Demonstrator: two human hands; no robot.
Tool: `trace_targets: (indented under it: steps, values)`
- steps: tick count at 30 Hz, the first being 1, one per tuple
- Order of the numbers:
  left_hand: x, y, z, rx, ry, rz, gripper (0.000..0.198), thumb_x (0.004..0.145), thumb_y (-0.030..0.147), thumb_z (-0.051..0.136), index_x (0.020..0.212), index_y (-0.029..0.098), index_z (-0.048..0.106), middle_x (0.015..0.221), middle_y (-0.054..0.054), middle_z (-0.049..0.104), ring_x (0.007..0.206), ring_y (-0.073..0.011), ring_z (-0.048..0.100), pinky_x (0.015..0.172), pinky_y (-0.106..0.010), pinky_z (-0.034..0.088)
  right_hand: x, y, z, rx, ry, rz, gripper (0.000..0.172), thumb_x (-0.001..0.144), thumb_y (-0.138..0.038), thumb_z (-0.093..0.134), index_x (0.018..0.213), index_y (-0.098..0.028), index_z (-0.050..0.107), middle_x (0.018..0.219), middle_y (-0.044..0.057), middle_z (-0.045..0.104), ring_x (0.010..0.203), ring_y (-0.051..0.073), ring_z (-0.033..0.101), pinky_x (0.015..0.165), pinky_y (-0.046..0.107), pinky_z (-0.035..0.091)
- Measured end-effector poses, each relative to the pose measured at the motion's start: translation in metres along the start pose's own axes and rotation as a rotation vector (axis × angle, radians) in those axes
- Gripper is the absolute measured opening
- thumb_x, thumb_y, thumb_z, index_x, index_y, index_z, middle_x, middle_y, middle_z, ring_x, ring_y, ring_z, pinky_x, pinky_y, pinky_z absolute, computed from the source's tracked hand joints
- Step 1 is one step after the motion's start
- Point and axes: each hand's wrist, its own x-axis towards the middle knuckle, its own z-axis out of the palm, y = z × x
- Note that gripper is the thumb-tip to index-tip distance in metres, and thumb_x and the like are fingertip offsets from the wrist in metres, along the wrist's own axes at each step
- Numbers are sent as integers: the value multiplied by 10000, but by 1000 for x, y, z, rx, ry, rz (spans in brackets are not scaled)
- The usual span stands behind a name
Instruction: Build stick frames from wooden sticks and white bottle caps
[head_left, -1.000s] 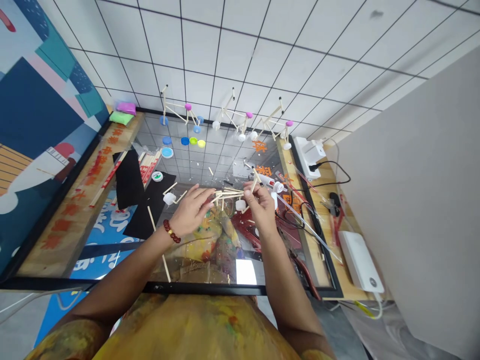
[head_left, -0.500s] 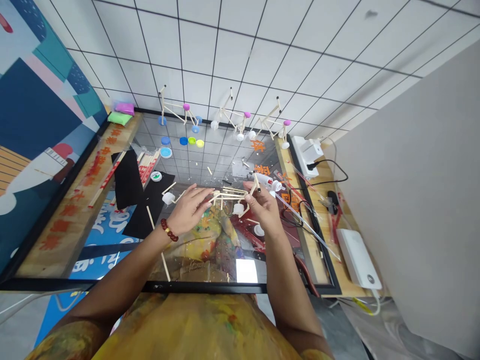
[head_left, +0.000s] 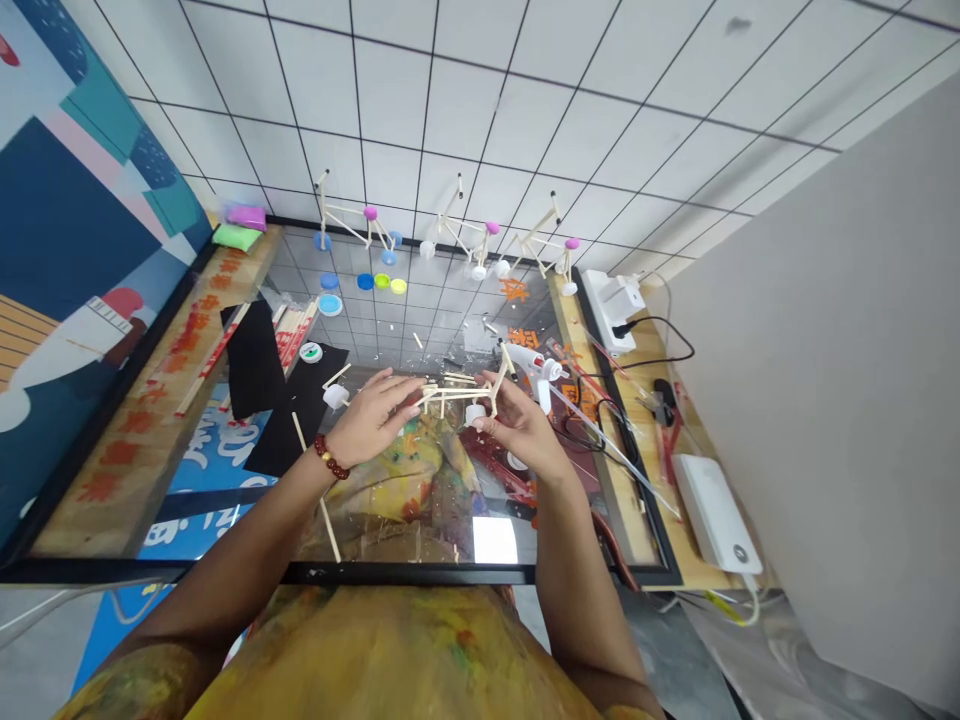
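Observation:
Between my hands hangs a frame of glued wooden sticks (head_left: 457,396), with a white bottle-cap wheel (head_left: 474,414) at its right end. My right hand (head_left: 517,420) pinches that end between thumb and fingers. The fingertips of my left hand (head_left: 371,420) reach the frame's left end, but the grip there is hard to make out. A beaded bracelet (head_left: 330,456) circles my left wrist. Left of that hand, a loose white wheel on sticks (head_left: 335,397) rests on the glass tabletop (head_left: 420,500). Just beyond my right hand lies a white glue gun (head_left: 529,360).
Several finished stick models (head_left: 457,235) stand along the far edge, behind coloured bottle caps (head_left: 365,282). Black sheets (head_left: 255,360) and a bundle of sticks (head_left: 292,335) lie left. A power strip (head_left: 611,305), cables and a white power bank (head_left: 716,527) sit right.
My right hand has opened a little and turned, and the stick frame has shifted slightly left with it. The view has drifted slightly.

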Motion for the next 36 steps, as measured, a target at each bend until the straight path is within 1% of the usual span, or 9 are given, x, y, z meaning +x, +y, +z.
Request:
trace_targets:
  steps: [2,7,12,15,19,24,28,31,36]
  values:
    - [0,-3,-2,-13,-23,24,398,1000,338,462,1370,222,554,1323,-93,665,1228,-227,614,1194,-517,335,2,2,0,32,-19,-3,681,732,-404,829,1356,-288,580,1417,79,591,1263,275,584,1120,453,434]
    - [0,-6,-2,-19,-42,39,402,1001,353,460,1367,222,560,1340,-96,656,1252,-230,600,1195,-521,331,5,7,-2,29,-20,-4,844,673,-374,873,1427,-279,504,1436,92,573,1293,281,564,1135,455,419]
    - [0,-5,-2,-21,-36,42,400,997,343,466,1367,227,564,1331,-96,662,1243,-233,607,1191,-533,333,4,10,-2,12,-8,-3,878,662,-353,880,1439,-273,478,1459,96,550,1315,280,549,1158,463,389]
    - [0,-5,-2,-24,-32,40,397,998,343,465,1362,223,566,1328,-97,664,1236,-229,613,1191,-530,333,5,12,-1,27,-1,3,783,690,-334,858,1389,-269,511,1415,95,588,1291,270,568,1143,463,403]
    - [-2,-6,-1,-33,-15,40,404,995,360,475,1366,226,561,1331,-97,662,1242,-225,611,1191,-523,337,6,12,2,61,40,11,672,673,-317,861,1273,-275,561,1286,68,661,1171,247,633,1064,447,474]
    - [-4,-6,1,-46,24,19,391,984,366,504,1342,229,582,1303,-86,680,1218,-216,627,1192,-517,340,7,11,6,125,61,22,593,646,-311,874,1157,-280,573,1205,32,665,1032,200,661,950,377,535]
    - [-3,-4,4,-81,43,-14,396,971,382,522,1339,252,591,1276,-74,697,1196,-224,641,1188,-518,350,8,9,10,170,82,52,544,645,-325,868,1099,-290,570,1129,4,662,911,174,659,819,332,560]
    - [-3,-2,7,-99,51,-7,394,962,379,544,1329,248,599,1270,-76,700,1185,-226,649,1182,-512,360,9,6,14,134,128,52,471,669,-363,844,1051,-284,579,1055,-3,672,843,170,648,750,319,554]
    - [-4,2,11,-89,70,4,360,965,337,548,1306,237,603,1255,-74,706,1167,-210,656,1182,-513,360,11,8,19,21,222,0,385,744,-416,782,1032,-253,585,991,11,685,786,167,626,713,313,527]
